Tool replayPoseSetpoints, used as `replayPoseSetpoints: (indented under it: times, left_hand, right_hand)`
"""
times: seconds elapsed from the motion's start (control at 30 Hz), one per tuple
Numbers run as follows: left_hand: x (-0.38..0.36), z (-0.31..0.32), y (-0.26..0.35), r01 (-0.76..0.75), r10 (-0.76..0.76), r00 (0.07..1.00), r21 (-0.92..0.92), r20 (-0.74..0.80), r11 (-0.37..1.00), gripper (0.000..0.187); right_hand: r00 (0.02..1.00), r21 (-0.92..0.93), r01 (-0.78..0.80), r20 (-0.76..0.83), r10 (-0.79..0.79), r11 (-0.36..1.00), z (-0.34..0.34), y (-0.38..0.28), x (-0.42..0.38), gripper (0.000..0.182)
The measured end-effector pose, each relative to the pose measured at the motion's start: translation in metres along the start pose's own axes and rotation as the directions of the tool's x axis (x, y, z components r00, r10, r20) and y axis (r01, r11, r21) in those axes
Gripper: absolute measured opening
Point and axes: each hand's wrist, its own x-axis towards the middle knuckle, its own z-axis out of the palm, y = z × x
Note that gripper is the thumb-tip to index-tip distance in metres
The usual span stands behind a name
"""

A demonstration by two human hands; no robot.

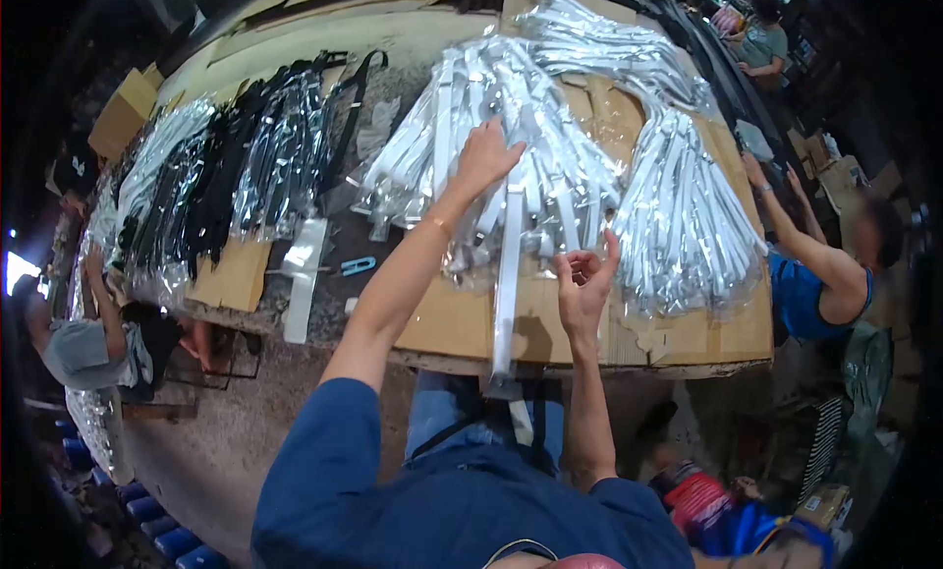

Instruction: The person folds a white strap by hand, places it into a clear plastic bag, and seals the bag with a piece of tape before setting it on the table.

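A large fanned pile of white straps in clear plastic sleeves [422, 142] lies in front of me. My left hand [486, 156] is over the upper middle of that pile, thumb held out to the side and fingertips at the plastic. Whether it pinches anything is hard to see. One sleeved white strap [508, 284] runs from below my left hand toward me and over the table edge. To the right of that strap, my right hand [587, 279] is raised above the cardboard, index finger up, the other fingers loosely curled, with nothing visible in it.
More sleeved white straps [678, 215] lie to the right, and black straps [280, 146] to the left. A blue clip-like tool [359, 265] rests near a flat whitish strip [305, 284]. Cardboard [442, 323] covers the table front. People stand or sit at both sides.
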Motion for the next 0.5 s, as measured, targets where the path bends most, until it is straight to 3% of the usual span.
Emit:
replayPoseSetpoints:
  times: [0.03, 0.07, 0.13, 0.27, 0.33, 0.4, 0.43, 0.5]
  left_hand:
    - [0.018, 0.018, -0.002, 0.122, -0.122, 0.992, -0.027, -0.013, 0.992, 0.044]
    - [0.031, 0.032, -0.008, 0.107, -0.108, 0.994, -0.033, -0.032, 0.994, 0.044]
    - [0.054, 0.049, -0.014, 0.224, -0.211, 0.975, -0.315, 0.075, 0.922, 0.040]
    - [0.062, 0.030, 0.001, 0.167, -0.163, 0.986, -0.334, 0.041, 0.927, 0.032]
    - [0.058, 0.017, 0.011, 0.229, -0.184, 0.973, -0.598, 0.137, 0.768, 0.026]
    - [0.050, -0.009, 0.031, 0.202, -0.125, 0.978, -0.636, 0.165, 0.744, 0.027]
    - [0.041, -0.029, 0.050, 0.250, -0.107, 0.964, -0.697, 0.243, 0.672, 0.033]
    - [0.028, -0.070, 0.083, 0.312, -0.053, 0.936, -0.746, 0.349, 0.589, 0.048]
  right_hand:
    - [1.000, 0.004, 0.013, 0.003, -0.013, 1.000, -0.003, 0.001, 0.014, 0.071]
    - [0.999, 0.007, 0.037, -0.002, -0.037, 0.999, -0.005, 0.002, 0.029, 0.071]
    - [0.998, -0.057, 0.067, 0.003, -0.067, 0.996, -0.009, 0.003, 0.058, 0.073]
    - [0.993, -0.098, 0.121, 0.018, -0.120, 0.988, -0.014, -0.013, 0.108, 0.071]
    - [0.987, -0.085, 0.162, 0.002, -0.163, 0.983, -0.013, -0.019, 0.131, 0.069]
    - [0.945, -0.160, 0.326, 0.036, -0.324, 0.932, -0.009, -0.040, 0.151, 0.072]
    - [0.946, -0.155, 0.323, 0.036, -0.321, 0.934, -0.005, -0.048, 0.160, 0.072]
    - [0.832, -0.166, 0.554, 0.119, -0.541, 0.816, 0.004, -0.061, 0.172, 0.072]
